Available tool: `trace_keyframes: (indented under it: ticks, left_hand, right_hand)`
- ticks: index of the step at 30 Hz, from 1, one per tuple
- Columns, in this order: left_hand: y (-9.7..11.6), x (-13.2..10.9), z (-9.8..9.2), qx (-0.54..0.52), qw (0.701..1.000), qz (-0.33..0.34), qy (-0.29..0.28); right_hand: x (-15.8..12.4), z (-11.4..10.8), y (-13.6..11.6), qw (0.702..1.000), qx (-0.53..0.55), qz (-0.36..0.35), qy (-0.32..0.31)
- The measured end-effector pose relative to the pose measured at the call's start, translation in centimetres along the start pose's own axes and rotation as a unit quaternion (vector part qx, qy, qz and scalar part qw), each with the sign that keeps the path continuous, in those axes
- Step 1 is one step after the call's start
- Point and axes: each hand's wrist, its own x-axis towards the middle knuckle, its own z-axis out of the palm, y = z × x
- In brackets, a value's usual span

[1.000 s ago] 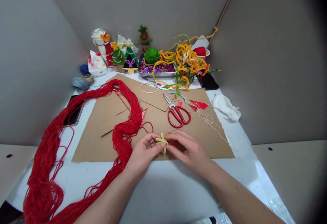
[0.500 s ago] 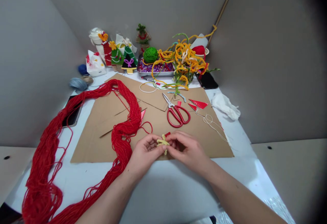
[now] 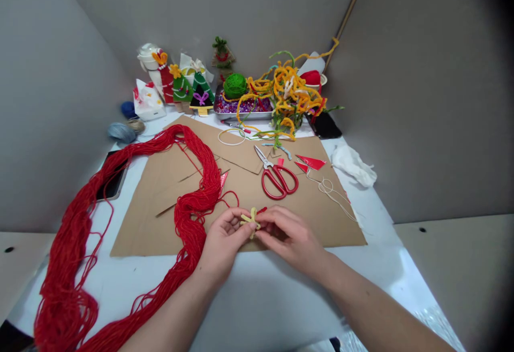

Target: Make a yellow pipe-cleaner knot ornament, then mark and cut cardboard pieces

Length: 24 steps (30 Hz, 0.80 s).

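Note:
Both hands meet over the near edge of a brown cardboard sheet (image 3: pixel 160 223). My left hand (image 3: pixel 225 242) and my right hand (image 3: pixel 291 237) pinch a small yellow pipe-cleaner piece (image 3: pixel 249 219) twisted into a cross shape. A short red bit (image 3: pixel 262 210) shows just behind it. A thick skein of red yarn (image 3: pixel 120 180) loops across the cardboard at the left. Red-handled scissors (image 3: pixel 277 178) lie on the cardboard just beyond my hands.
A tangle of orange and yellow pipe cleaners (image 3: pixel 287 97), a green yarn ball (image 3: pixel 235 85), a metal tray of beads (image 3: pixel 241 108) and felt Christmas trees (image 3: pixel 193 92) stand at the back. Red paper triangles (image 3: pixel 311 163), white string (image 3: pixel 331 188), a white cloth (image 3: pixel 353 164) and a phone (image 3: pixel 112 183) lie around.
My fingers have turned the yellow piece slightly between them, and the hands have shifted a little to the left. Nothing else on the table has moved.

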Motion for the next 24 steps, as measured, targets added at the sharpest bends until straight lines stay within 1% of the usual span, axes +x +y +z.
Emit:
trace_keyframes:
  ticks: [3, 6, 9, 17, 19, 22, 24]
  left_hand:
    - [0.00, 0.12, -0.14, -0.030, 1.000, -0.005, 0.003]
    - [0.04, 0.12, -0.20, -0.028, 1.000, 0.002, -0.005]
    - [0.12, 0.06, -0.14, -0.014, 1.000, 0.015, -0.011]
    - [0.49, -0.22, 0.24, 0.036, 0.998, 0.049, 0.017]
    - [0.58, -0.26, 0.25, 0.046, 0.998, 0.040, 0.022]
    - [0.69, -0.27, 0.23, 0.066, 0.997, 0.019, 0.025]
    - [0.74, -0.27, 0.23, 0.080, 0.996, 0.017, 0.026]
  right_hand:
    - [0.22, -0.37, -0.23, 0.997, 0.052, 0.046, 0.022]
    - [0.40, -0.76, -0.38, 0.996, 0.061, 0.053, 0.044]
    - [0.43, -0.88, -0.46, 0.995, 0.070, 0.052, 0.040]
    - [0.31, -0.54, -0.44, 0.994, 0.070, 0.076, 0.018]
    - [0.36, -0.59, -0.51, 0.995, 0.069, 0.071, 0.012]
    - [0.44, -0.72, -0.60, 0.998, 0.055, 0.032, -0.011]
    - [0.48, -0.80, -0.62, 0.999, 0.046, 0.012, -0.024]
